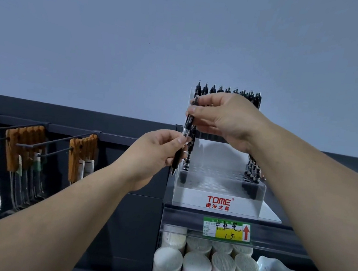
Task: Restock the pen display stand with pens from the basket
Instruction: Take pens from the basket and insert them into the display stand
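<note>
My left hand [156,153] pinches the lower barrel of a black pen [187,126] between thumb and fingertips. My right hand [226,120] pinches the same pen near its clip end with thumb and forefinger. The pen hangs almost upright, tip down, just in front of the left edge of the clear display stand [191,197], which sits on a shelf [273,218] with stocked pens [222,91] standing along its back and down both sides.

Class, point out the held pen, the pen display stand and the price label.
held pen [189,123], head view, middle of its barrel.
pen display stand [218,202], head view, front panel logo.
price label [226,229], head view, handwritten middle.
</note>
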